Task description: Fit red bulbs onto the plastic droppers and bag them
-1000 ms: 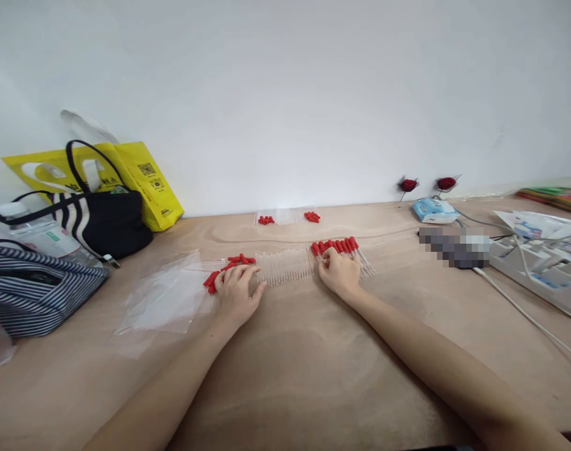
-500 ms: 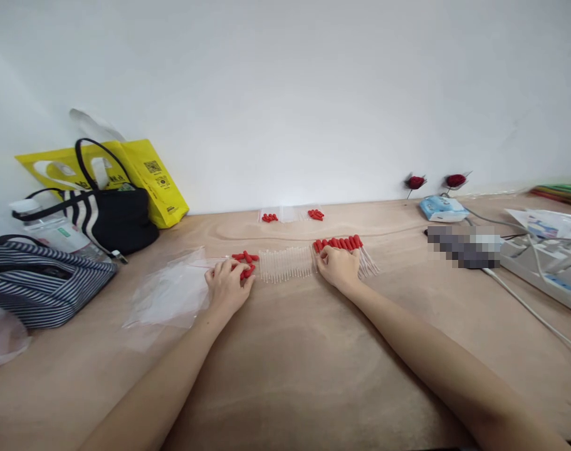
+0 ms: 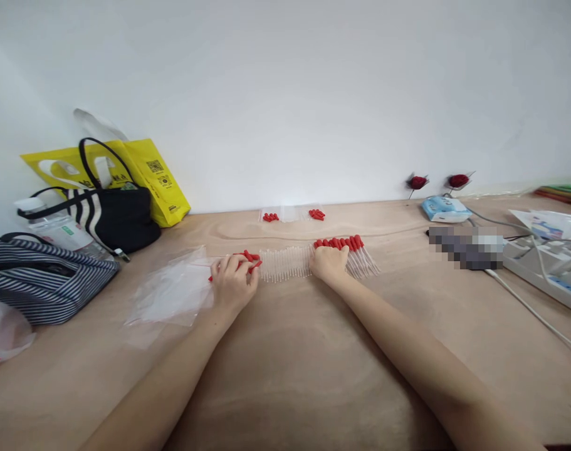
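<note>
My left hand rests over a small pile of loose red rubber bulbs, its bent fingers a little apart; the fingertips partly cover the pile. Right of it, a row of thin clear dropper tubes lies side by side on the table. My right hand is closed at the right end of this row, its fingertips hidden, so what they grip cannot be made out. Just beyond and right of that hand lie several droppers with red bulbs on their far ends.
Clear plastic bags lie left of my left hand. Near the wall is another clear bag with red bulbs. A striped pouch, black bag and yellow bag stand left. A power strip and cables lie right.
My right hand has shifted slightly left and turned, its fingers now more tucked in. My left hand has moved slightly right over the red bulbs, and some bulbs have shifted.
</note>
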{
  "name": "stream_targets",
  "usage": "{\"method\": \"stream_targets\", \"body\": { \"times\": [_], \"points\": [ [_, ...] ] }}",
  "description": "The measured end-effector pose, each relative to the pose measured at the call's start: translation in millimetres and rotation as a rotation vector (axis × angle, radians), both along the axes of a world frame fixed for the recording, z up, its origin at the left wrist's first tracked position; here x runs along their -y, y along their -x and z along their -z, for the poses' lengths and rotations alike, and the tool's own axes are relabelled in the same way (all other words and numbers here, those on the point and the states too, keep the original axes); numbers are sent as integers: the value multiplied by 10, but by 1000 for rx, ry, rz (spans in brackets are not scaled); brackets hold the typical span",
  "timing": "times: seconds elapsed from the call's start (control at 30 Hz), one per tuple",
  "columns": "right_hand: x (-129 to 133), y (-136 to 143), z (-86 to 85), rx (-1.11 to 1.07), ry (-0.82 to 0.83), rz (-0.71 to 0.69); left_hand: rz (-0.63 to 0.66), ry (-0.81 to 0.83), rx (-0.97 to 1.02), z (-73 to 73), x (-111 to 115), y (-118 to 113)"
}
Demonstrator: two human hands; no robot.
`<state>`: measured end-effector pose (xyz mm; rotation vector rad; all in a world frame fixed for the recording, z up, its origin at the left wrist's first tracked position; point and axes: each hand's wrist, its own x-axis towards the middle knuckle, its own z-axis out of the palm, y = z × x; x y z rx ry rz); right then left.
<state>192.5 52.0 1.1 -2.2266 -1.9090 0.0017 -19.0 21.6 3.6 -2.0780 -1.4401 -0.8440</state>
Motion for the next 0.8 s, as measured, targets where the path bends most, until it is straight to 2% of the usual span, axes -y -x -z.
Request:
{"method": "stream_targets", "body": {
  "times": [0.1,0.2,0.3,0.33,0.43,0.53,0.67,0.8],
  "points": [
    [36,3,-28,10,-3,-21,158,40,99,-1,134,-132],
    [172,-79,-85,28,-22,-74,374,159,91,36,256,-263],
    [413,-246,-111,67,-55,-233,511,267,40,79,320,-347],
    [505,-310,-102,103,-76,-342,540,289,25,88,329,-363],
    [759,-482,-37,170,-87,-529,582,323,0,95,331,-387],
    [904,-586,27,158,-85,-583,584,345,6,90,325,-394],
    [922,-631,61,42,-142,-639,587,357,6,115,320,-400],
    [884,-632,141,-136,-276,-717,580,354,-1,164,303,-409]
  ]
}}
